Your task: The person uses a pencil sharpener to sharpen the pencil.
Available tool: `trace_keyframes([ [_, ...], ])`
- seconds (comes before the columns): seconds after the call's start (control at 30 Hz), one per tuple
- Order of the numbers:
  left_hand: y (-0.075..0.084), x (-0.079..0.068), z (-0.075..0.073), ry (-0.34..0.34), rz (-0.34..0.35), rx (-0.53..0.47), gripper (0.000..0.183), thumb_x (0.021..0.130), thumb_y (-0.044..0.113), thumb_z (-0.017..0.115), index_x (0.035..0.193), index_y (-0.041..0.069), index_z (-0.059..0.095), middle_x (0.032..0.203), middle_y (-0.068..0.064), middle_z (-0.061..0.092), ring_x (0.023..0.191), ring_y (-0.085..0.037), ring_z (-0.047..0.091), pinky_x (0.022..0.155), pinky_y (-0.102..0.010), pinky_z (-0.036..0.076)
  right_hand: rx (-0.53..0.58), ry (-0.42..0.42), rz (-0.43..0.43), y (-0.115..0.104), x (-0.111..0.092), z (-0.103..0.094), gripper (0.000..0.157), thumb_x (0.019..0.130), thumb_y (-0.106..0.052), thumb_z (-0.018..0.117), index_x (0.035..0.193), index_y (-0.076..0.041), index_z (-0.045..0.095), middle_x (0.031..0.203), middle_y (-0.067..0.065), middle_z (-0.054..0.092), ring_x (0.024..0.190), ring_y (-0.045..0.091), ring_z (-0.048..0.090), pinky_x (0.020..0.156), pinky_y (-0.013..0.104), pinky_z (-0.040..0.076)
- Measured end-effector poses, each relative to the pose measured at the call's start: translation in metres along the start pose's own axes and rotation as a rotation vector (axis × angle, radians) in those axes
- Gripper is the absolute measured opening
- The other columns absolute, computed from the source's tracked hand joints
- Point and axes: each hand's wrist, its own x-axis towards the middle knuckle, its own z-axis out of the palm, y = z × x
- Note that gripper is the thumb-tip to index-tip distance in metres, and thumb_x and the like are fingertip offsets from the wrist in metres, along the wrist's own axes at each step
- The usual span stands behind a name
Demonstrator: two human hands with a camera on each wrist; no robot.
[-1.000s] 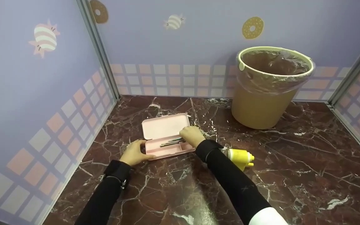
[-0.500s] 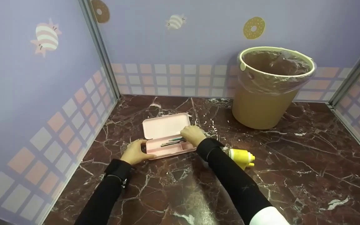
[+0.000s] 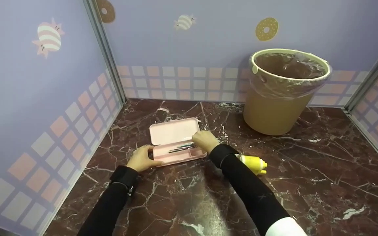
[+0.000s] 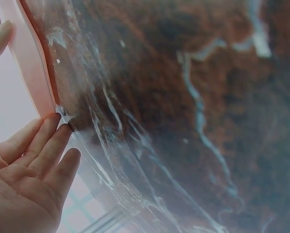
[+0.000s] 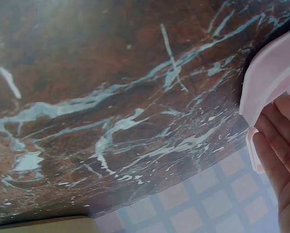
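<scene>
An opened pink pencil case (image 3: 172,158) lies on the marbled table, its lid (image 3: 174,131) folded back toward the far wall. Several thin pens or pencils (image 3: 181,148) lie in its long compartment; a small compartment sits at the right. My left hand (image 3: 141,159) grips the case's left end, thumb at the front and fingers behind; in the left wrist view its fingertips touch the pink wall. My right hand (image 3: 205,141) is bent over the case's right end, by the pens' far tips. In the right wrist view its fingers reach behind the pink rim, so their grasp is hidden.
A yellow bottle with a white collar (image 3: 253,164) lies beside my right forearm, partly covered by it. A tall tan bin (image 3: 271,111) with a clear plastic liner stands at the back right. Patterned wall panels (image 3: 189,82) bound the table at the back and sides.
My right hand has shifted slightly to the right, uncovering more of the small compartment. My left hand, the pencil case and the pens have stayed nearly in place.
</scene>
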Motion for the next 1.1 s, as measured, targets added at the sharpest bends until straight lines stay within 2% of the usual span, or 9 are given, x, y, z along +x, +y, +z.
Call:
trace_keyframes([
  [0.1,-0.002,0.000,-0.001,-0.004,0.004,-0.002,0.070,0.076,0.028,0.090,0.128,-0.009,0.062,0.128,-0.028,0.067,0.124,-0.045,0.061,0.110,-0.055,0.046,0.046,0.047,0.003,0.004,-0.005,-0.006,0.011,0.082,-0.001,0.069,0.072,-0.004,0.070,0.077,0.013,0.075,0.073,0.033,0.073,0.066,0.045,0.060],
  [0.2,-0.001,-0.001,-0.001,-0.006,0.004,-0.012,0.071,0.076,0.028,0.090,0.129,-0.010,0.061,0.129,-0.029,0.066,0.124,-0.045,0.061,0.110,-0.056,0.046,0.107,0.047,0.020,0.010,-0.011,-0.019,0.010,0.083,-0.003,0.073,0.074,-0.003,0.071,0.078,0.013,0.076,0.075,0.034,0.073,0.069,0.047,0.060],
  [0.43,-0.001,-0.003,-0.002,-0.039,-0.021,0.005,0.076,0.079,0.031,0.087,0.134,-0.011,0.056,0.136,-0.031,0.061,0.131,-0.049,0.055,0.114,-0.058,0.042,0.260,-0.086,0.088,0.020,-0.028,-0.059,0.012,0.090,-0.014,0.075,0.093,-0.004,0.080,0.091,0.012,0.080,0.082,0.033,0.075,0.078,0.048,0.061],
  [0.57,0.000,-0.003,-0.002,-0.044,-0.016,0.007,0.076,0.079,0.031,0.087,0.134,-0.011,0.057,0.136,-0.032,0.061,0.131,-0.049,0.055,0.114,-0.058,0.042,0.284,-0.116,0.103,0.025,-0.044,-0.081,0.014,0.090,-0.019,0.076,0.089,-0.005,0.080,0.087,0.010,0.080,0.077,0.030,0.074,0.076,0.047,0.061],
  [0.67,0.000,-0.003,-0.003,-0.041,-0.017,0.004,0.075,0.079,0.031,0.088,0.133,-0.010,0.057,0.135,-0.031,0.062,0.130,-0.048,0.056,0.114,-0.058,0.043,0.301,-0.123,0.107,0.029,-0.059,-0.097,0.017,0.091,-0.022,0.076,0.087,-0.005,0.079,0.084,0.010,0.079,0.072,0.027,0.072,0.073,0.045,0.061],
  [0.8,0.001,-0.002,-0.004,-0.049,-0.023,-0.009,0.075,0.079,0.031,0.088,0.134,-0.011,0.057,0.135,-0.031,0.062,0.130,-0.048,0.056,0.113,-0.058,0.043,0.336,-0.106,0.110,0.036,-0.084,-0.114,0.018,0.091,-0.024,0.076,0.096,-0.007,0.081,0.093,0.010,0.081,0.075,0.025,0.075,0.077,0.042,0.063],
  [0.97,0.001,-0.001,-0.004,-0.057,-0.029,-0.012,0.077,0.079,0.032,0.088,0.134,-0.011,0.056,0.136,-0.032,0.061,0.131,-0.049,0.055,0.114,-0.058,0.042,0.362,-0.081,0.126,0.054,-0.122,-0.121,0.021,0.091,-0.021,0.077,0.103,-0.005,0.079,0.098,0.012,0.081,0.082,0.027,0.077,0.081,0.044,0.063],
  [1.1,0.000,0.000,-0.002,-0.056,-0.022,-0.013,0.075,0.078,0.031,0.088,0.132,-0.011,0.057,0.135,-0.032,0.062,0.129,-0.049,0.057,0.113,-0.058,0.043,0.361,-0.074,0.150,0.069,-0.153,-0.120,0.030,0.089,-0.022,0.078,0.111,-0.001,0.077,0.103,0.016,0.080,0.085,0.029,0.077,0.083,0.047,0.062],
])
